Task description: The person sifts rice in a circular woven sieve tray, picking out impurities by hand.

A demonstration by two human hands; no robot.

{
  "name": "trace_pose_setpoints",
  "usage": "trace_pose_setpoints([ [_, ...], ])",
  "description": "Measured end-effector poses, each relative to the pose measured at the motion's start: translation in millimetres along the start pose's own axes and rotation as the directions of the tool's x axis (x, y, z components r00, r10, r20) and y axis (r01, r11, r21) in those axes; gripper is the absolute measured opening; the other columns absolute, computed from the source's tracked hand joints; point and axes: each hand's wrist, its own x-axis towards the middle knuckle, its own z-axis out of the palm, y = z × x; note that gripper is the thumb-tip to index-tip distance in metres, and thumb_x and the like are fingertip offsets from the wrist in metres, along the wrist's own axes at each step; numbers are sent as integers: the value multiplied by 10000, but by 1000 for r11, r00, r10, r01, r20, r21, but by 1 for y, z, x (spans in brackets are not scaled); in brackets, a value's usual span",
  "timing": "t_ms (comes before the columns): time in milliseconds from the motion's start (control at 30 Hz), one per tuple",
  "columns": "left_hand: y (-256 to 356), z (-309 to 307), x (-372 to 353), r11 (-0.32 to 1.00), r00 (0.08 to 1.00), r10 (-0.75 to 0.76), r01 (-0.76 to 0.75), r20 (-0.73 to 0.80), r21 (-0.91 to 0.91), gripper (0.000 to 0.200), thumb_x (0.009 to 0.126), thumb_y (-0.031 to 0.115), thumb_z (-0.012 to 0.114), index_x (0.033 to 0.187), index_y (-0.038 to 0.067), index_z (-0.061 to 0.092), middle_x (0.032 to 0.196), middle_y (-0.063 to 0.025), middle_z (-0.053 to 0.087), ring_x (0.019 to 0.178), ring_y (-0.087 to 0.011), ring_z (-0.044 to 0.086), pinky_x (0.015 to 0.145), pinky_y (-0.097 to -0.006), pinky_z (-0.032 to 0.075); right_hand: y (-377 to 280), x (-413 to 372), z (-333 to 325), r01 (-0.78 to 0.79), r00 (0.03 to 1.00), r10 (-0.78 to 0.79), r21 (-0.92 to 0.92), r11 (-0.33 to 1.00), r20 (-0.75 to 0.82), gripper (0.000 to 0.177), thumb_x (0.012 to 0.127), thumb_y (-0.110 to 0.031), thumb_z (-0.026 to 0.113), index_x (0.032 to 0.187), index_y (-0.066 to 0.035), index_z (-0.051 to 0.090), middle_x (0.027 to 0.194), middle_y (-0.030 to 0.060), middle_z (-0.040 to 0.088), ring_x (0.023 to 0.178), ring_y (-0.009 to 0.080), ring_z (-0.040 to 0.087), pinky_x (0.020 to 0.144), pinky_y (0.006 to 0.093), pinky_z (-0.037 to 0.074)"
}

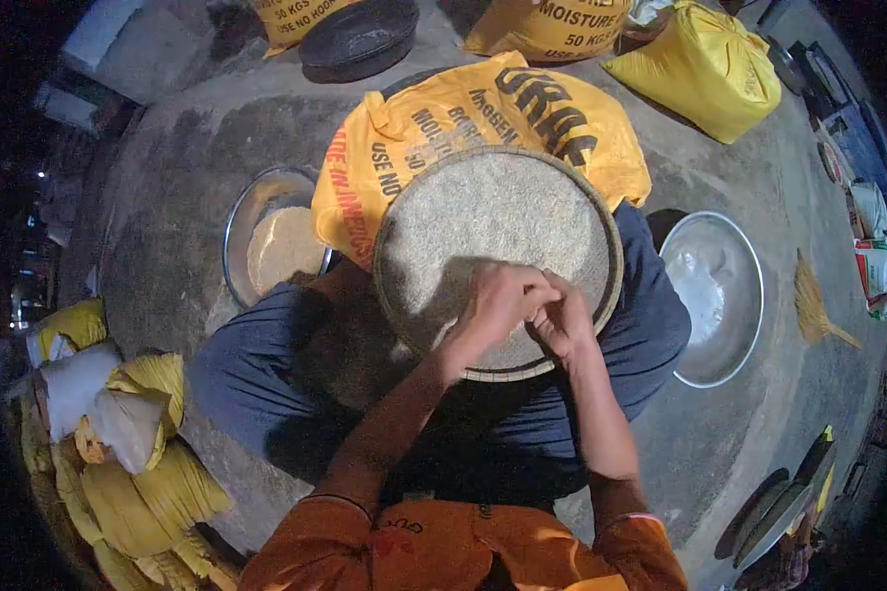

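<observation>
- Centre frame: left hand (498, 300) and right hand (562, 323), fingers bunched narrow, meet over rice (483, 212) in a tray (616, 261).
- Right: bowl (731, 330). Above: sack (522, 113).

A round, shallow woven tray (613, 231) lies nearly flat on the seated person's lap, with its near edge toward the body and its far edge pointing away. Its rim is a thin, pale plaited band, unbroken all the way round. Pale, fine grain (483, 217) fills the tray in 1 even, low layer that reaches the rim on the far side. The near part of the layer lies in shadow, partly hidden.
</observation>
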Motion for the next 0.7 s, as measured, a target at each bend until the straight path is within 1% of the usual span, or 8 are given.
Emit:
trace_pose_setpoints([
  [67,-12,-3,23,981,975,29,-70,-220,-180,130,800,160,675,893,82,722,863,-102,663,808,-247,639,720,-340,492,0,13,-26,-10,976,0,46,999,219,227,975,-190,435,964,0,560,797,67,611,644,152,586,584,256,507],
  [100,-13,-12,38,986,968,-78,40,-237,-159,143,819,182,660,905,86,721,907,-108,645,896,-265,619,790,-358,483,-3,9,-21,-4,976,-7,51,999,218,227,975,-190,435,964,0,560,797,67,611,644,152,586,584,256,507],
  [200,-64,-6,108,993,878,116,-113,-464,33,161,829,195,650,943,102,717,936,-105,647,912,-286,615,800,-372,488,-15,0,-6,105,994,-103,-41,994,33,249,972,-193,428,893,-4,569,690,55,574,551,156,553,520,261,468],
  [300,-62,-5,154,946,922,274,-206,-275,252,176,824,233,656,971,153,713,992,-109,631,969,-315,585,873,-400,466,-18,0,-11,125,990,-124,-15,992,74,236,967,-191,440,876,-16,569,683,38,570,533,149,550,504,249,463],
  [467,-49,28,173,946,954,234,-179,-186,272,226,832,341,637,968,179,716,1089,-118,572,1081,-318,518,951,-428,411,-27,-8,-6,87,996,-86,50,995,-19,228,962,-182,441,871,-16,568,680,33,570,536,138,556,516,237,473],
  [567,-51,29,150,979,990,138,-132,-26,152,223,836,337,634,978,184,714,1131,-126,556,1095,-324,508,948,-426,411,-29,-12,-5,79,996,-76,79,994,-42,227,961,-187,450,872,-17,572,673,35,568,535,145,548,520,249,469],
  [633,-47,25,108,921,952,303,-285,-31,267,197,814,301,661,962,182,715,1113,-118,572,1070,-326,522,926,-428,419,-29,-11,-10,95,995,-93,130,987,-21,226,958,-195,460,872,-20,575,676,42,571,541,157,542,529,269,466],
  [700,-44,9,73,915,957,288,-290,49,280,189,799,279,676,956,180,715,1115,-108,577,1069,-317,525,920,-430,419,-31,-14,-15,94,995,-98,142,985,18,225,956,-196,463,874,-19,575,682,44,573,551,161,541,534,277,464],
])
